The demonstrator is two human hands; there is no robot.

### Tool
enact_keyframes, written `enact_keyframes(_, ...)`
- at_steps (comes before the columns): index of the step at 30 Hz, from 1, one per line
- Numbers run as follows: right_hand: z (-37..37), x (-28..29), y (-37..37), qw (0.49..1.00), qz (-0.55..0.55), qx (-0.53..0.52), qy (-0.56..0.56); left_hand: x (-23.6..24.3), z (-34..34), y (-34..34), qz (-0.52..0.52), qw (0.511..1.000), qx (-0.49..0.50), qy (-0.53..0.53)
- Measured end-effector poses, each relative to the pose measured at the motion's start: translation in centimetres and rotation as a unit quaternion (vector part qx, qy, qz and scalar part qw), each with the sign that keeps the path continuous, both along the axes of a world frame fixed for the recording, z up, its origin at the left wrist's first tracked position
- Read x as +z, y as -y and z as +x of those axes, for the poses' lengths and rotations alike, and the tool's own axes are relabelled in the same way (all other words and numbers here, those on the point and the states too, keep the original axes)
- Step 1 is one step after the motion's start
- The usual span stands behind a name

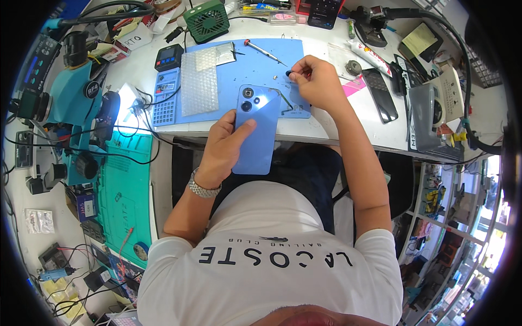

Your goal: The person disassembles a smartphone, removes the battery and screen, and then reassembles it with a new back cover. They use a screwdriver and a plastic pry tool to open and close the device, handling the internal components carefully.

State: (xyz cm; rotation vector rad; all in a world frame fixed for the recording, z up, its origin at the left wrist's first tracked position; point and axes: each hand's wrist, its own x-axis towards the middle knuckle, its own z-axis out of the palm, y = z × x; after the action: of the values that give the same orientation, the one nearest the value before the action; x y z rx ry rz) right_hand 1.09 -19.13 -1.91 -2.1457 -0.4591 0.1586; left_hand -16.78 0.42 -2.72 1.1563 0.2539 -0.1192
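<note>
A blue smartphone (260, 138) is held upright in my left hand (222, 142), its back with the camera lenses facing up. My thumb lies across the back and the other fingers are behind its left edge. Over the right part of the blue work mat (247, 68), my right hand (317, 81) pinches a small black piece (289, 73) between thumb and fingertips; its kind is too small to make out. Just left of those fingertips is a screwdriver (265, 52) with a red end, lying on the mat. A thin dark strip (286, 103) lies beside the phone's right edge.
Bubble wrap (199, 84) covers the mat's left part. A green fan (206, 23) stands behind it. To the left is a teal microscope (89, 100) above a green mat (128, 201). A dark phone (380, 95) and a white tube (371, 57) lie at right, near a grey machine (435, 111).
</note>
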Motion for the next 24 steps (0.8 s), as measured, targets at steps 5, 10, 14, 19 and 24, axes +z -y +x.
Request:
enact_keyframes(5,-2.8,1.4,0.3,0.987,0.119,0.066,0.080,0.0,0.6,0.8,0.026,0.999,-0.021,0.001)
enact_keyframes(10,-5.2,1.1,-0.2,0.980,0.105,0.138,0.096,-0.7,1.0,1.3,0.078,0.995,-0.067,0.019)
enact_keyframes(14,-5.3,1.0,-0.3,0.948,0.090,0.162,0.260,-0.2,1.0,2.1,0.115,0.991,-0.053,0.035)
enact_keyframes(19,-5.9,-0.2,-0.2,0.931,0.076,0.152,0.322,-0.8,0.6,2.0,0.086,0.994,-0.068,0.030)
enact_keyframes(24,-5.9,-1.0,0.4,0.941,0.098,0.132,0.296,-1.1,0.8,2.0,0.112,0.990,-0.075,0.044)
